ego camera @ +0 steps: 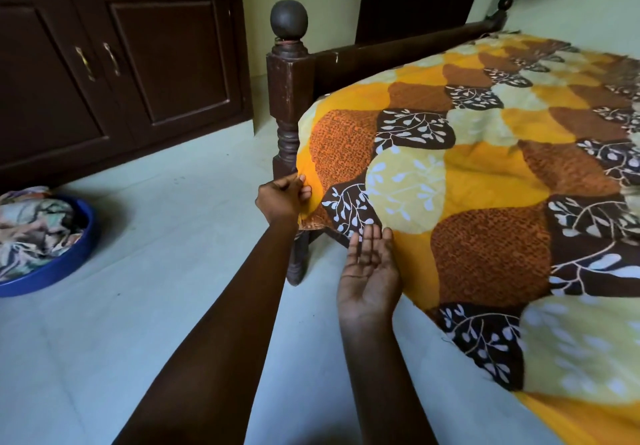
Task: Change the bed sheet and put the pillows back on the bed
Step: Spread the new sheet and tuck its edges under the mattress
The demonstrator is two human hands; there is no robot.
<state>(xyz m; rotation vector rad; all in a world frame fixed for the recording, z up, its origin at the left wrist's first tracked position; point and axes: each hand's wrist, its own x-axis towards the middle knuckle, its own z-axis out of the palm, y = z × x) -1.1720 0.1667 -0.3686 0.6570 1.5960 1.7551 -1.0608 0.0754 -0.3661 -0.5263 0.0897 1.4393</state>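
Left hand (pixel 282 198) pinches the corner of the yellow, orange and brown leaf-print cotton bed sheet (pixel 485 181) beside the dark turned-wood bedpost (pixel 290 98), likely pulling it taut for tucking. Right hand (pixel 369 268) flat, palm up, fingers straight against the sheet's hanging edge, ready to push under. Pillows not visible.
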